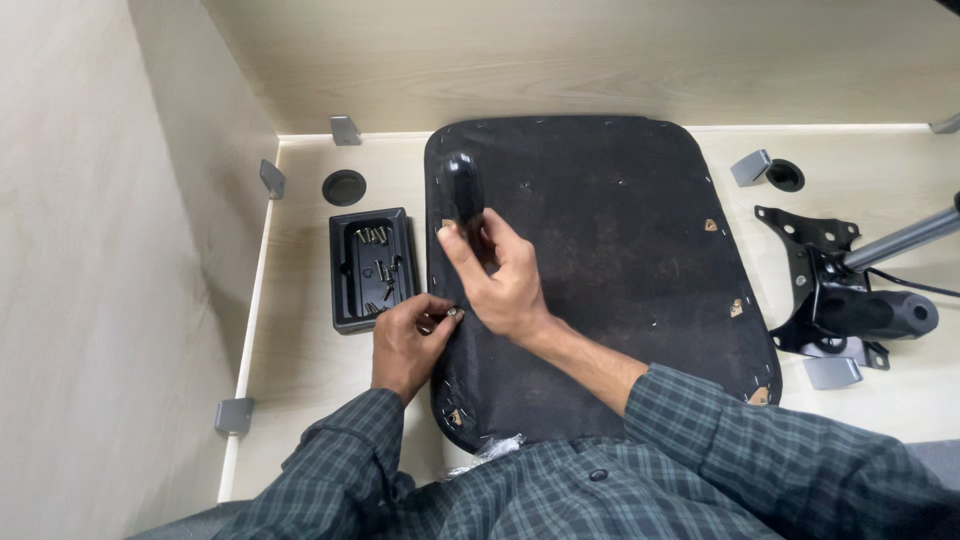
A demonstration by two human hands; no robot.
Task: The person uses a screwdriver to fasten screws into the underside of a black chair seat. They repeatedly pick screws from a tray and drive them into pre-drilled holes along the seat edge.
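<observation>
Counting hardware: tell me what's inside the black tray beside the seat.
The black tray holds several loose metal screws. The left hand covers its near corner, so anything there is hidden.

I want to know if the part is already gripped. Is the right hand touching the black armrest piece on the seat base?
Touching. The head view shows the right hand wrapped around the lower end of the black armrest piece, fingers covering it, no gap.

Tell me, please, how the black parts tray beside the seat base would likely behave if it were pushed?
The black tray looks like thin moulded plastic, so probably light and apt to slide on the smooth desk. The loose screws inside would likely rattle or shift.
</observation>
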